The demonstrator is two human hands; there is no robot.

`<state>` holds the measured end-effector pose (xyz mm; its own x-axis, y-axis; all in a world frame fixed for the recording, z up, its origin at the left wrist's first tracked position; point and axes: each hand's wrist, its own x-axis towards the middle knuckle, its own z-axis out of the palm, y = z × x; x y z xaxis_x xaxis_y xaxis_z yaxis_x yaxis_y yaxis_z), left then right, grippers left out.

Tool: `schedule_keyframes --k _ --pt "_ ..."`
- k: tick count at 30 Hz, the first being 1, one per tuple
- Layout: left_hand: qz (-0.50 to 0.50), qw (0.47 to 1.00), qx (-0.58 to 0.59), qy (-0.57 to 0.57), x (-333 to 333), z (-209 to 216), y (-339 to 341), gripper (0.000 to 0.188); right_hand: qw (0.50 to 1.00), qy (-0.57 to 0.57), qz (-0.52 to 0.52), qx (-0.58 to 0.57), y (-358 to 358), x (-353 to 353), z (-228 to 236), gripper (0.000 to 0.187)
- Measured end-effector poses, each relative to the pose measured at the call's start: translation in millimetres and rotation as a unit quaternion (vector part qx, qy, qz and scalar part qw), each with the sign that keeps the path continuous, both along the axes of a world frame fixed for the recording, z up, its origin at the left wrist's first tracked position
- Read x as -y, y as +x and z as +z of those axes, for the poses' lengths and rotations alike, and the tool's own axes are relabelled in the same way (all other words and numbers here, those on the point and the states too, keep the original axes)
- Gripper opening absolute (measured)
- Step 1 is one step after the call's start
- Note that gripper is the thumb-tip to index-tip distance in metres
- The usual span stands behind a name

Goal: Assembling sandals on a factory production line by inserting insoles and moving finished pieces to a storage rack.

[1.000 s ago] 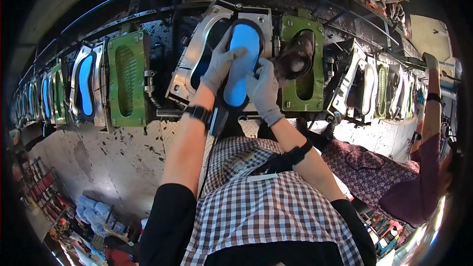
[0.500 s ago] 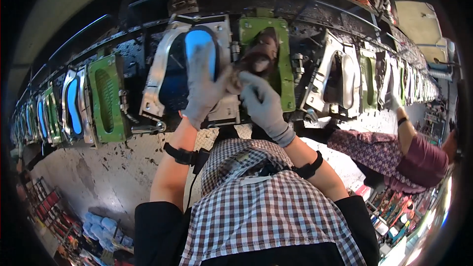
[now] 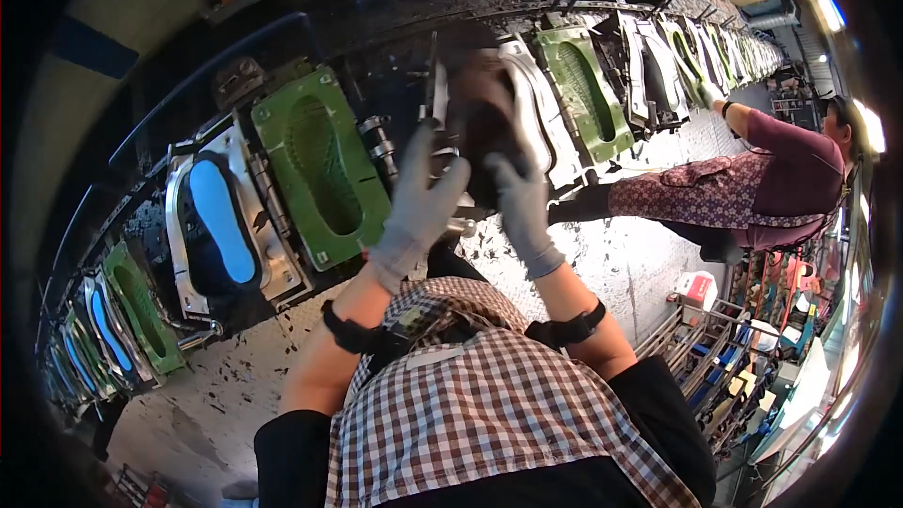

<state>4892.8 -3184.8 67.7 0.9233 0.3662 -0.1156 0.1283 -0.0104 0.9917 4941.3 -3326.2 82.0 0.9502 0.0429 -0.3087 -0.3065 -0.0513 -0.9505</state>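
Observation:
A dark brown shoe [image 3: 484, 99], smeared by motion, is held up between my two hands in front of the mould row. My left hand [image 3: 419, 207], in a grey glove, grips its left side, fingers pointing up along it. On the shoe's lower right, my gloved right hand [image 3: 525, 212] has its fingers curled against the edge. Left of my hands lies a green sole mould [image 3: 320, 169] with a bare, patterned hollow. Joined to it is a metal mould frame [image 3: 273, 259] around a light blue sole-shaped piece [image 3: 222, 221]. Behind the shoe, another metal mould [image 3: 544, 113] is partly hidden.
More green and metal moulds [image 3: 141, 306] run along the curved line both ways. At right, a co-worker in a purple top [image 3: 800, 174] reaches to the line. Racks with colourful items [image 3: 743, 348] stand behind. A metal rod [image 3: 200, 334] juts from the line.
The brown shoe, earlier over the green mould, has come up and away to the right in my hands. My view has turned, shifting the moulds leftward and showing more of the co-worker.

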Motion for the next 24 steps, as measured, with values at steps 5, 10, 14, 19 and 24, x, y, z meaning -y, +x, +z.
schedule_keyframes --k 5,10,14,19,24 --pt "-0.063 0.924 -0.102 -0.363 94 -76 97 0.075 0.988 -0.149 -0.029 0.037 65 142 -28 0.046" --pt "-0.031 0.971 -0.152 -0.18 103 -175 163 0.045 0.998 -0.053 0.018 0.029 113 158 -15 0.045" --pt "0.008 0.966 -0.226 -0.125 121 -125 154 0.054 0.993 -0.053 -0.003 0.106 179 154 -31 0.028" --pt "0.084 0.97 -0.108 -0.203 143 -102 111 0.054 0.81 -0.408 0.282 0.313 196 105 -51 0.025" --pt "-0.146 0.943 -0.285 -0.088 156 -81 77 0.038 0.677 -0.367 0.546 0.329 164 99 -45 0.022"
